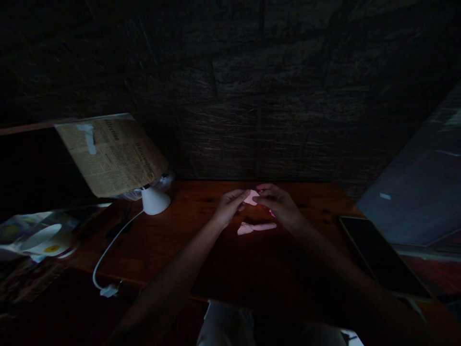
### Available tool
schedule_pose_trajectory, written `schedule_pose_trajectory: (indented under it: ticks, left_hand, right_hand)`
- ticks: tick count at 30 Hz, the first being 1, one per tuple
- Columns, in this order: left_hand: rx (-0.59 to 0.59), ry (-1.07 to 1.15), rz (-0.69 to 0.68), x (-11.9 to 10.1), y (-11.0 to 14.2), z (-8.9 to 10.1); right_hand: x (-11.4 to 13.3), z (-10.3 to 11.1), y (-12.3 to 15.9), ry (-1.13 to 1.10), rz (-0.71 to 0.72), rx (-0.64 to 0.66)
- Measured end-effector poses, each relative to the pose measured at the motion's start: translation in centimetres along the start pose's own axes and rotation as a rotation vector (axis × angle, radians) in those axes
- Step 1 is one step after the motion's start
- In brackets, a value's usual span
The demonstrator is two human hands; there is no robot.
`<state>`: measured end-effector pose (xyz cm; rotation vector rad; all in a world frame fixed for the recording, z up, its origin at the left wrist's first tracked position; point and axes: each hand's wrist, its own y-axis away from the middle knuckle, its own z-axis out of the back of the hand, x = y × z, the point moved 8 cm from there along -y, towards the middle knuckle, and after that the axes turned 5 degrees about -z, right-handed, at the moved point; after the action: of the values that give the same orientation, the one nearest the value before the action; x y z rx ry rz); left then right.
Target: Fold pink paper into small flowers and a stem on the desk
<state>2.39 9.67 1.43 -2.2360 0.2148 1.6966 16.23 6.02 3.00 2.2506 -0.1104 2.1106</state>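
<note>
Both my hands meet over the middle of a dark wooden table (pixel 201 250). My left hand (pixel 227 206) and my right hand (pixel 280 204) pinch a small pink piece (pixel 251 197) between their fingertips, a little above the tabletop. Just below them a second, longer pink piece (pixel 256 227) lies flat on the wood, close to my right hand. What the pink material is I cannot make out in the dim light.
A white lamp base (pixel 154 199) with a white cable (pixel 108 250) stands at the left, beside a newspaper sheet (pixel 113 154) propped up. A white cup and clutter (pixel 39 238) sit far left. A dark flat tablet (pixel 378 254) lies at right. A dark wall rises behind.
</note>
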Motion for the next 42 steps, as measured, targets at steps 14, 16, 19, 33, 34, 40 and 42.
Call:
schedule_pose_trajectory:
  ticks: [14,16,19,33,34,40,42]
  left_hand:
    - [-0.088,-0.032,-0.091,0.5,-0.1,1.0]
    - [-0.087,-0.028,-0.067,0.9,-0.2,1.0]
    - [-0.023,-0.025,-0.047,1.0,-0.3,0.5]
    - [-0.145,-0.008,-0.067,0.6,-0.6,1.9]
    - [-0.155,0.001,-0.06,0.6,-0.6,2.0]
    - [-0.107,0.035,-0.071,0.4,-0.6,1.3]
    - [-0.085,0.036,-0.052,0.5,-0.5,1.0]
  right_hand:
    - [0.4,-0.7,0.1,-0.042,0.021,0.05]
    - [0.4,-0.5,0.2,-0.042,0.012,0.035]
    - [0.5,0.1,0.3,-0.029,0.006,-0.002]
    - [3.6,4.8,6.3,0.597,0.257,-0.078]
    - [3.8,7.3,7.9,0.72,0.232,-0.164]
    - [2.5,19.7,13.2,1.079,0.133,-0.46]
    - [2.1,20.7,13.5,1.107,0.119,-0.424]
